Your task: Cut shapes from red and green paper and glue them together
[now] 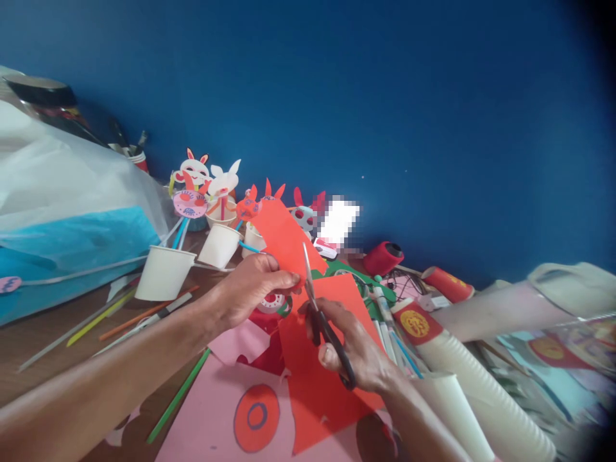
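Pink paper (206, 410) lies toward the tabletop's (29, 340) near edge, under a red sheet (332, 404). Above, the left hand (255, 285) pinches a red strip (289, 240) between thumb and fingers, before cups (164, 273) along the back edge; the right hand's (353, 340) fingers curl round scissors (332, 343).

Moderate, diffuse light; soft shadows. Blue wall (385, 115) darkens toward black upper-right corner. White rectangle (339, 219) blown out, edges pixelated. Paper-cup stack (486, 378) stretched; right edge blurred. Scissors (312, 296) glint.
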Available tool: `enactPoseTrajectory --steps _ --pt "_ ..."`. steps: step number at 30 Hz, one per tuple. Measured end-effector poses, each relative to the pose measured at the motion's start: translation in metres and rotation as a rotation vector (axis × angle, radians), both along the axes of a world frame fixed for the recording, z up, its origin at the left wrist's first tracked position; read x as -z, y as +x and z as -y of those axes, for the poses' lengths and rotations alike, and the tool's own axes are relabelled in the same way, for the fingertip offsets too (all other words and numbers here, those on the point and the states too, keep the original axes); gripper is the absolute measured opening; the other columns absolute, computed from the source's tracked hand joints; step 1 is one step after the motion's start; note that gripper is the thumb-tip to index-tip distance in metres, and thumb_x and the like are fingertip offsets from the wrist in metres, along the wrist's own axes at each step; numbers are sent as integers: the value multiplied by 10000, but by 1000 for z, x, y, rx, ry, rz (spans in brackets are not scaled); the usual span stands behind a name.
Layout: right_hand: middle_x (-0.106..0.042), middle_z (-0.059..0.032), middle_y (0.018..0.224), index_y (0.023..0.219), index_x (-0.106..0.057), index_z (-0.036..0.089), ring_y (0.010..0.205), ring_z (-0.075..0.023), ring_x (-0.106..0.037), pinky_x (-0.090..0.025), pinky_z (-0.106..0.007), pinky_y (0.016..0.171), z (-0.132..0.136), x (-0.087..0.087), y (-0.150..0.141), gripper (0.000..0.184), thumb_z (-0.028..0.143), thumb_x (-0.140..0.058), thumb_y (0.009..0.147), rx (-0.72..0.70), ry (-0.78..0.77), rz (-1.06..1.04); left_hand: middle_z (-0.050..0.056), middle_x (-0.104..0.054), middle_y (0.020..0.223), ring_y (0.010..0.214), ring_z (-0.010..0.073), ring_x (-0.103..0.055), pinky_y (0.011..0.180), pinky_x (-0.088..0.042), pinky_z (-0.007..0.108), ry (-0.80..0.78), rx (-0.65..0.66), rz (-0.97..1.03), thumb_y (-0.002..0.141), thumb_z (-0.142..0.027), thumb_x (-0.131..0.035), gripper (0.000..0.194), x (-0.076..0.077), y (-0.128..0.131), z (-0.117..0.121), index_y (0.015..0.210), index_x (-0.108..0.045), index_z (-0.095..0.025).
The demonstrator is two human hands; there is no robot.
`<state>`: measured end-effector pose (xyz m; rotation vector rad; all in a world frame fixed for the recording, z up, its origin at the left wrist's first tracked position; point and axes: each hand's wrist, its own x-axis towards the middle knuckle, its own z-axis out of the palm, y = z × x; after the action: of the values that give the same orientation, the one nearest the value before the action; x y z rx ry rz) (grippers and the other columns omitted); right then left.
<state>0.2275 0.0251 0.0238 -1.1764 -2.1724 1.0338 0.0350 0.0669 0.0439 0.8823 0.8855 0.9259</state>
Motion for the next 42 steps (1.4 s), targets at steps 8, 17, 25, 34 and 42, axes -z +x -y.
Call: enactPoseTrajectory --steps 8,17,25,34,42 --pt "-545 -26 741 1040 -525 174 640 -136 -477 -396 -261 604 -8 -14 13 455 528 -500 755 -132 -122 -78 24 -636 604 574 113 -569 619 -427 249 -22 -48 149 622 -184 -664 140 -2 -4 -2 551 -563 -120" --pt "-557 -45 770 1077 -494 168 662 -149 -496 -405 -263 584 -8 -11 13 453 512 -467 783 3 -122 -206 -14 -606 569 608 121 -575 673 -427 288 -4 -169 128 621 -192 -658 229 -1 -2 -2 488 -475 -152" --pt "-577 -56 792 1020 -520 171 683 -164 -524 -420 -273 608 -4 -5 5 406 494 -484 775 138 -63 -212 2 -626 627 637 141 -576 662 -429 294 -19 -179 88 629 -235 -657 173 -1 -1 0 526 -540 -162" --pt "-557 -30 799 997 -496 197 693 -157 -519 -436 -258 612 -6 -1 -15 326 329 -587 714 606 19 -508 -18 -568 553 558 108 -532 574 -393 255 -5 -191 -8 636 -254 -656 213 2 7 7 543 -491 -156" --pt "-548 -13 796 982 -450 219 714 -156 -527 -449 -276 672 -5 -1 -29 263 281 -528 739 498 -17 -599 1 -559 530 535 116 -535 523 -383 249 0 -131 -64 657 -292 -630 209 7 21 20 548 -534 -141"
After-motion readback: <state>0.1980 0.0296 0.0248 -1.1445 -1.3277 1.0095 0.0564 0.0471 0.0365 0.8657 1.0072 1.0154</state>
